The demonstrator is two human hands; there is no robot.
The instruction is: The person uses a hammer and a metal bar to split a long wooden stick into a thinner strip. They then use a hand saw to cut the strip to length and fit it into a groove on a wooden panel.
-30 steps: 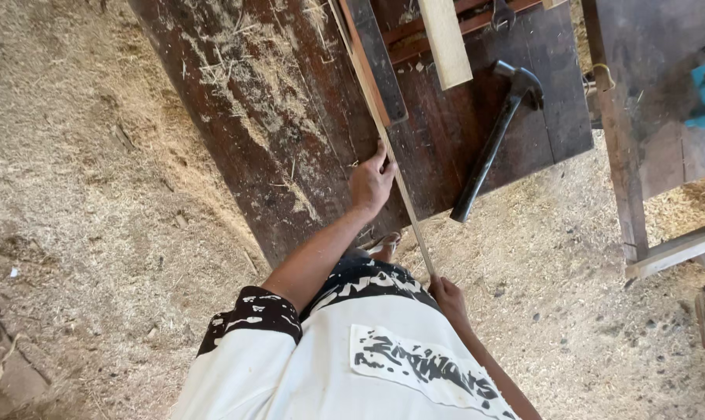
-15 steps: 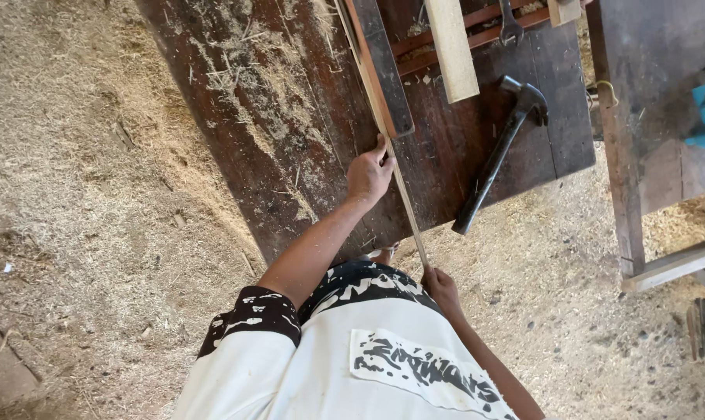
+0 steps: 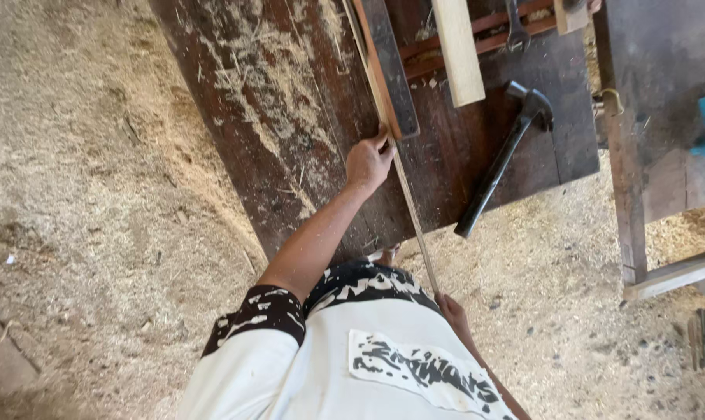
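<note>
The left hand (image 3: 368, 159) pinches a thin wooden strip (image 3: 408, 206) against the dark workbench (image 3: 290, 117) near its front edge; the right hand (image 3: 454, 311) grips its overhanging end. A hammer (image 3: 499, 159) lies alongside. Best keep it flat and both grips steady

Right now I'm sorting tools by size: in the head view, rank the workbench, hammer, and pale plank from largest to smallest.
1. Workbench, largest by far.
2. Hammer.
3. Pale plank, though the frame cuts off its top, so hammer versus plank is unsure.
</note>
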